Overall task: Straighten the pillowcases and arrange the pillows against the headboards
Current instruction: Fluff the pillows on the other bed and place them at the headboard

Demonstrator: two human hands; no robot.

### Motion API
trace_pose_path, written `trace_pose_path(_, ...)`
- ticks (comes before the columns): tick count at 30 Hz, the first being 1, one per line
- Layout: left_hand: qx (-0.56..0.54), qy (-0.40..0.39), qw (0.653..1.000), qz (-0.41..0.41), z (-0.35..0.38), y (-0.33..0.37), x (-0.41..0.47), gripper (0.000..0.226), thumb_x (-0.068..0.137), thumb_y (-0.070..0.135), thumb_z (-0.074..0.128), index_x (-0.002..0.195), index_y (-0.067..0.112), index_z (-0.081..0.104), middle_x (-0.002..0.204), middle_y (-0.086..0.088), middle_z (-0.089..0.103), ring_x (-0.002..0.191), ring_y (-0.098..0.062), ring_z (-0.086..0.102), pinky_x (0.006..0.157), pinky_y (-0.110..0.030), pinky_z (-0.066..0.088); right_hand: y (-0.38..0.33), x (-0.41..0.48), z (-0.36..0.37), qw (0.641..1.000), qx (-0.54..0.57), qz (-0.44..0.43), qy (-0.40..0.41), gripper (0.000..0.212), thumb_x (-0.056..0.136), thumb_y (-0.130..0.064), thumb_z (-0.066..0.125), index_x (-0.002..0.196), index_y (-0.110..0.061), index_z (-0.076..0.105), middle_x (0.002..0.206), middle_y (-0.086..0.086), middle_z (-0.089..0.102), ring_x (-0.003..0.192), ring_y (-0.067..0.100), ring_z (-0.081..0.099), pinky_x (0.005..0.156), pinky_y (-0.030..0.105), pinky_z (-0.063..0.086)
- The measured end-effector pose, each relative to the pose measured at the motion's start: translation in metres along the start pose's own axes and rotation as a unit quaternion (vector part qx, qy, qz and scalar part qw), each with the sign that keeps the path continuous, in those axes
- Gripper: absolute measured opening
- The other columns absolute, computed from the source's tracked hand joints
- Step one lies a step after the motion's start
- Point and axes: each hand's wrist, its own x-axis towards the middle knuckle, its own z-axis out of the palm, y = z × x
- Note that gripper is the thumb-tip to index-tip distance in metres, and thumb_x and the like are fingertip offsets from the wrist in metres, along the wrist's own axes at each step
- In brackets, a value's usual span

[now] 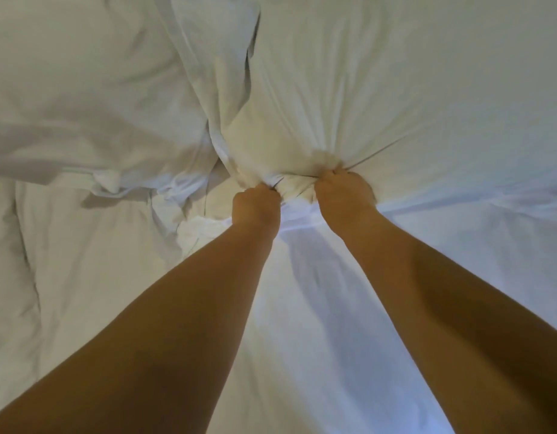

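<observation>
Head view. The large white fabric pillow (380, 89) lies centre-right on the white bed sheet (317, 308). The left hand (256, 205) and right hand (344, 191) are fisted tight, close together, on its bunched white pillowcase edge (294, 183). A second rumpled white pillow (82, 73) sits to the left. No headboard is in view.

Risks: with both grips at one spot, a pull likely gathers creases rather than smoothing them. A hard tug could drag the pillow down the bed, or the cloth could slip free.

No brand, label or writing is visible.
</observation>
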Motion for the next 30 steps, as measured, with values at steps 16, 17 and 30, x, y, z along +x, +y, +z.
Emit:
trace_pose_path(16, -0.043, -0.067, 0.996, 0.034, 0.024, 0.039, -0.137, 0.031, 0.098, 0.016, 0.048, 0.128, 0.018, 0.055, 0.132, -0.004, 0.055, 0.122, -0.025, 0.055, 0.094, -0.034, 0.047, -0.026, -0.115, -0.004, 0.997, 0.007, 0.004, -0.078, 0.032, 0.094, -0.002, 0.046, 0.124, -0.005, 0.057, 0.129, 0.010, 0.058, 0.124, 0.029, 0.051, 0.097, 0.046, 0.048)
trace_pose_path(17, -0.061, -0.077, 0.995, 0.032, 0.029, 0.040, -0.152, 0.031, 0.099, 0.019, 0.047, 0.129, 0.020, 0.053, 0.134, -0.003, 0.053, 0.123, -0.025, 0.053, 0.095, -0.035, 0.046, -0.031, -0.129, -0.003, 0.997, 0.005, 0.001, -0.071, 0.030, 0.094, -0.003, 0.046, 0.122, -0.006, 0.059, 0.127, 0.009, 0.059, 0.123, 0.028, 0.053, 0.097, 0.042, 0.046)
trace_pose_path(30, -0.112, -0.053, 0.991, -0.057, 0.127, -0.091, -0.419, 0.036, 0.103, 0.035, 0.033, 0.136, 0.027, 0.046, 0.138, 0.004, 0.050, 0.128, -0.018, 0.050, 0.098, -0.037, 0.042, -0.248, -0.334, -0.039, 0.997, 0.036, -0.073, 0.018, 0.028, 0.092, -0.002, 0.049, 0.116, -0.008, 0.062, 0.121, 0.008, 0.061, 0.116, 0.027, 0.056, 0.092, 0.035, 0.045)
